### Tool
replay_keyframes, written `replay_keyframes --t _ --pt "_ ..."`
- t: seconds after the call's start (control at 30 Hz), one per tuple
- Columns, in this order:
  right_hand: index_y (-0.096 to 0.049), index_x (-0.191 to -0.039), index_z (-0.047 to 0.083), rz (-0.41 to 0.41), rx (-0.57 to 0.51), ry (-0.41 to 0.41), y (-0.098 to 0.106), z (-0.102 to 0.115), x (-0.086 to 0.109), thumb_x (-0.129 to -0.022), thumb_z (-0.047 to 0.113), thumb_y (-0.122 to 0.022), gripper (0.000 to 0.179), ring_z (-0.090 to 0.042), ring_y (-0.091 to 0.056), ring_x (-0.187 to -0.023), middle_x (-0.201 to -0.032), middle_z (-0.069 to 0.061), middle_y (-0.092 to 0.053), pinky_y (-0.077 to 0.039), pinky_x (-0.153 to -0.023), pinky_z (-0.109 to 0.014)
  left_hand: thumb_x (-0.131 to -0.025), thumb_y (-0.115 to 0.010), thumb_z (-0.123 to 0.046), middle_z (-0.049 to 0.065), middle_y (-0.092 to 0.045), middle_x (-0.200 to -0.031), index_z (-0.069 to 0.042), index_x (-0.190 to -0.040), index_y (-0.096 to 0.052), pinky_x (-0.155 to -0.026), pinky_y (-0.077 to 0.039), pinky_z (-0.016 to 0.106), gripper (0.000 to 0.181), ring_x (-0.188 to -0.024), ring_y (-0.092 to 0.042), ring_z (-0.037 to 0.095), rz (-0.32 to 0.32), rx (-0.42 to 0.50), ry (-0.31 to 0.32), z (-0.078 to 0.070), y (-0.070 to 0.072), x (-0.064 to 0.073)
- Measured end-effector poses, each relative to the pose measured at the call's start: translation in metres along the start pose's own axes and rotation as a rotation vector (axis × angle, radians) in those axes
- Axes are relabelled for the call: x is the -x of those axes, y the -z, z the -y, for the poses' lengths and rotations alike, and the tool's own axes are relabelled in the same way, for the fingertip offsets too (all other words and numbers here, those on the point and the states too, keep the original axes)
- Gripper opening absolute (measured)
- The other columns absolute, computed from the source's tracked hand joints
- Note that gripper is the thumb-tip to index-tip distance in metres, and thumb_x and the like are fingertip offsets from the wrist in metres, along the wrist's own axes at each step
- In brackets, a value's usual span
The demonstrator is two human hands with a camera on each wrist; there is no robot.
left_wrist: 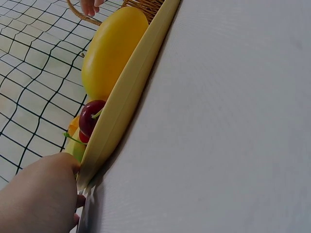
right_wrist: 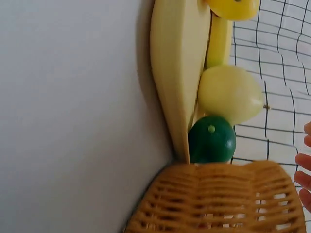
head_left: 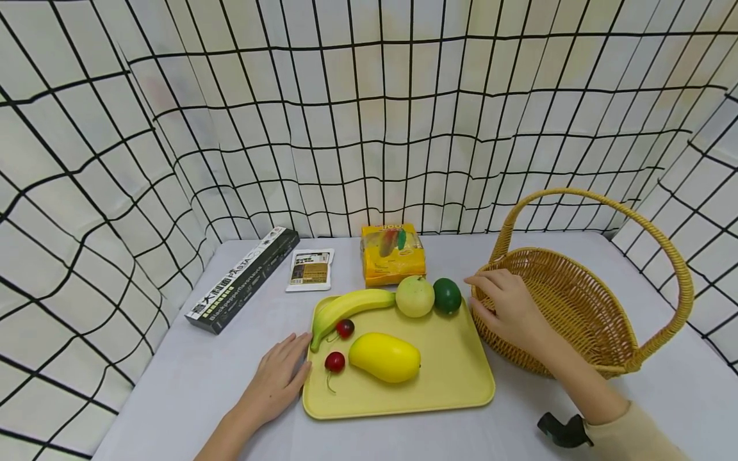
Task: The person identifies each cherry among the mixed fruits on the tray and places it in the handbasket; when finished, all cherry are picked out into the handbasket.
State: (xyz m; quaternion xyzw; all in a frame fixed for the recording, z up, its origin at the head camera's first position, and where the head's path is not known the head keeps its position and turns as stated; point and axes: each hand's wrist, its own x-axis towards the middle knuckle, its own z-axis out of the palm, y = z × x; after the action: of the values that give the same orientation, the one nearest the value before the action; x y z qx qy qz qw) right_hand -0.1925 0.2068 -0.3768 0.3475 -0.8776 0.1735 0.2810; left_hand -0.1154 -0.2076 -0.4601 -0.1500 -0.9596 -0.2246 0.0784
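Note:
A yellow tray (head_left: 438, 390) lies on the table, and my left hand (head_left: 277, 378) rests against its left edge with extended fingers. On the tray are a banana (head_left: 354, 302), a yellow mango (head_left: 385, 357), two dark red cherries (head_left: 334, 362), a pale green round fruit (head_left: 415, 296) and a dark green round fruit (head_left: 446, 295). My right hand (head_left: 510, 307) hovers over the left rim of a wicker basket (head_left: 582, 301), its loosely bent fingers close to the dark green fruit. Nothing shows in its grasp. In the right wrist view, its fingertips (right_wrist: 303, 178) appear at the right edge.
A black pasta box (head_left: 245, 282) lies at the back left, beside a small white-and-brown packet (head_left: 310, 270). Behind the tray stands a yellow package (head_left: 394, 255). The basket's tall handle (head_left: 599, 197) arches up at the right. Grid-patterned cloth (head_left: 323, 128) encloses the table.

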Motion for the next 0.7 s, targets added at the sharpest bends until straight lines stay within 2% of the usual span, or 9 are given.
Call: replay_keyframes --t 0.17,0.3,0.53,0.63,0.7 --pt "-0.061 -0.110 0.007 -0.003 -0.008 0.029 -0.007 0.012 -0.005 -0.085 0.022 -0.060 0.029 -0.026 -0.049 -0.098 -0.107 -0.008 -0.057 -0.040 -0.081 -0.045 -0.095 -0.048 -0.021 0.011 -0.043 -0.138 -0.006 -0.139 -0.038 -0.105 -0.021 0.053 0.048 -0.130 -0.031 0.032 0.006 -0.002 -0.005 0.000 0.000 0.001" --pt "-0.060 -0.111 0.006 -0.021 -0.009 0.072 -0.014 0.021 -0.009 -0.092 0.030 -0.052 0.032 -0.028 -0.049 -0.100 -0.109 -0.010 -0.056 -0.040 -0.083 -0.047 -0.095 -0.047 -0.020 0.011 -0.043 -0.138 -0.006 -0.139 -0.038 -0.105 -0.021 0.052 0.047 -0.130 -0.030 0.032 0.008 -0.004 -0.007 0.000 0.000 0.001" --pt "-0.061 -0.112 0.007 0.000 -0.006 0.140 -0.025 0.039 -0.016 -0.083 0.021 -0.065 0.032 -0.028 -0.049 -0.102 -0.111 -0.011 -0.056 -0.041 -0.084 -0.046 -0.095 -0.047 -0.020 0.012 -0.043 -0.138 -0.006 -0.139 -0.038 -0.105 -0.021 0.052 0.047 -0.130 -0.031 0.033 0.004 -0.009 -0.009 0.000 0.000 0.001" --pt "-0.060 -0.112 0.007 0.001 -0.008 0.180 -0.030 0.046 -0.019 -0.083 0.021 -0.065 0.033 -0.028 -0.049 -0.103 -0.112 -0.012 -0.056 -0.043 -0.085 -0.045 -0.095 -0.048 -0.021 0.012 -0.043 -0.138 -0.006 -0.139 -0.038 -0.105 -0.021 0.052 0.048 -0.130 -0.031 0.032 0.006 -0.011 -0.003 0.000 0.000 0.001" --pt "-0.059 -0.113 0.008 0.005 -0.011 0.199 -0.033 0.052 -0.021 -0.079 0.019 -0.068 0.037 -0.028 -0.049 -0.105 -0.114 -0.013 -0.056 -0.043 -0.087 -0.044 -0.095 -0.048 -0.021 0.011 -0.043 -0.138 -0.006 -0.139 -0.038 -0.106 -0.021 0.052 0.048 -0.130 -0.031 0.032 0.011 -0.010 0.002 0.000 0.000 0.000"
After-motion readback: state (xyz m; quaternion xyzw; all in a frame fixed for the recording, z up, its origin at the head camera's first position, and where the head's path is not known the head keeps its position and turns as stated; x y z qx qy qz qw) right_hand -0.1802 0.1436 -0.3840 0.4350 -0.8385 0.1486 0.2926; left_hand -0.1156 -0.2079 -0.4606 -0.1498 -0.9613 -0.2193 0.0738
